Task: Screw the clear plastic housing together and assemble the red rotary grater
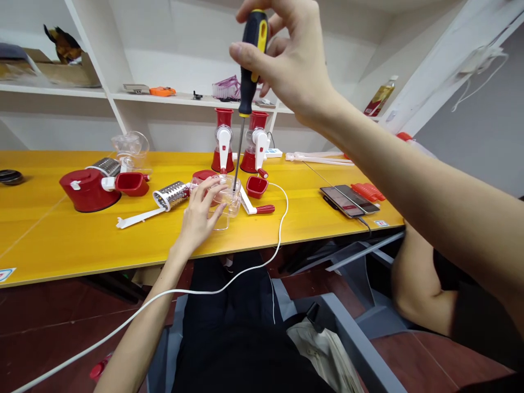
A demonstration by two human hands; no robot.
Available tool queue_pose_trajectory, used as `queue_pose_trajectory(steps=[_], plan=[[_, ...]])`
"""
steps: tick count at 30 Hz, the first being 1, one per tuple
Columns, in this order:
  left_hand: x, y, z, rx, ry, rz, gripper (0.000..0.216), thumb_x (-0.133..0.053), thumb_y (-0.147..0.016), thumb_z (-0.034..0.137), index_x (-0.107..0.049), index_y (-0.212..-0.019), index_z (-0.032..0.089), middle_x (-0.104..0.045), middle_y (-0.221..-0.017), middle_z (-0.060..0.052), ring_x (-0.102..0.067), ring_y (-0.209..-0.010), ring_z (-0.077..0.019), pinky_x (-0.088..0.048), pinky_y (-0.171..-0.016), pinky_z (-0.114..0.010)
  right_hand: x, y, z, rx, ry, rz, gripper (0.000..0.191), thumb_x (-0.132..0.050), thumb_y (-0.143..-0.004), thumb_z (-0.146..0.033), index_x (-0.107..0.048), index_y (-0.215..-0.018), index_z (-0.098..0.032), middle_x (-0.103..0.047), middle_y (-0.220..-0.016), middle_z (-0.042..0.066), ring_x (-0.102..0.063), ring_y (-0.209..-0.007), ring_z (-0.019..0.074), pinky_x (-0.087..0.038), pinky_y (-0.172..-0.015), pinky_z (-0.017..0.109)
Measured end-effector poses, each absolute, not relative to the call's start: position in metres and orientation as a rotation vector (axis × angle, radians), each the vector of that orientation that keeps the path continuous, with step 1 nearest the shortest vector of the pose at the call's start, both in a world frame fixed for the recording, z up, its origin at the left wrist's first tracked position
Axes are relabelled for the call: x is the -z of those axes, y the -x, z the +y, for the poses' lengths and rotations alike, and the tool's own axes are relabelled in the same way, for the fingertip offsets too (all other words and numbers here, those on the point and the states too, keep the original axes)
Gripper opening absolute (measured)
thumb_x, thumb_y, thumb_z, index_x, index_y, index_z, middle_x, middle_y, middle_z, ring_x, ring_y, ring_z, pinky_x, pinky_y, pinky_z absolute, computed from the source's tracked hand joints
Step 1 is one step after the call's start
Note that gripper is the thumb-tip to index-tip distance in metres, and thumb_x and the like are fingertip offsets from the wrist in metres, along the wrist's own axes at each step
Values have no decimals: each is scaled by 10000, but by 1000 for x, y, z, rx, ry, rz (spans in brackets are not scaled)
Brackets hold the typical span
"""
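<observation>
My right hand (286, 60) is raised high and closed round the black-and-yellow handle of a screwdriver (248, 82). Its thin shaft points straight down into a clear plastic housing (227, 204) on the yellow table (61, 240). My left hand (200, 213) rests on that housing with its fingers curved over the top, steadying it. A metal grater drum (171, 195) lies just left of the housing. A white crank with a red knob (256, 207) lies just right of it.
A red base unit (88, 190) and a clear hopper (131, 148) stand at the left. Two assembled red-and-white grinders (239, 143) stand behind. Two phones (347, 199) lie at the right, with a white cable (282, 218) trailing off the table edge. Shelves run along the back.
</observation>
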State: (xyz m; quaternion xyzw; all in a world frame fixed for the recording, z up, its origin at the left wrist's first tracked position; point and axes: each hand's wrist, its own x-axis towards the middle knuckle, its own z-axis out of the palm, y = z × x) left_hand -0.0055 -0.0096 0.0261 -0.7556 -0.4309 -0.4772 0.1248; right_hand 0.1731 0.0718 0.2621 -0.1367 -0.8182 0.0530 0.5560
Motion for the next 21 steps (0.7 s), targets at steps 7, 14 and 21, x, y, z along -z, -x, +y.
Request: queue_pose_trajectory(steps=[7, 14, 21], plan=[[-26, 7, -8, 1402, 2206, -1253, 378, -564, -1000, 357, -492, -1370, 319, -540, -1419, -73, -501, -1329, -278, -430, -1125, -525, -260, -172, 76, -152, 202, -1930, 322, -610, -753, -136, -571, -1072, -112, -613, -1127, 0, -505, -734, 23, -511, -591, 165], [-27, 6, -9, 1392, 2198, -1261, 378, -584, -992, 321, -499, -1359, 296, -543, -1418, -75, -507, -1324, -272, -437, -1122, -500, -258, -180, 75, -276, 196, -1889, 297, -595, -773, -118, -585, -1070, -108, -607, -1108, -17, -499, -686, -12, -480, -568, 124], [-28, 7, -9, 1379, 2200, -1253, 383, -587, -990, 307, -499, -1363, 302, -548, -1416, -72, -505, -1332, -274, -437, -1123, -500, -258, -184, 57, -386, 268, -1937, 322, -484, -790, -52, -541, -1090, -156, -578, -1160, -16, -620, -823, 10, -522, -588, 124]])
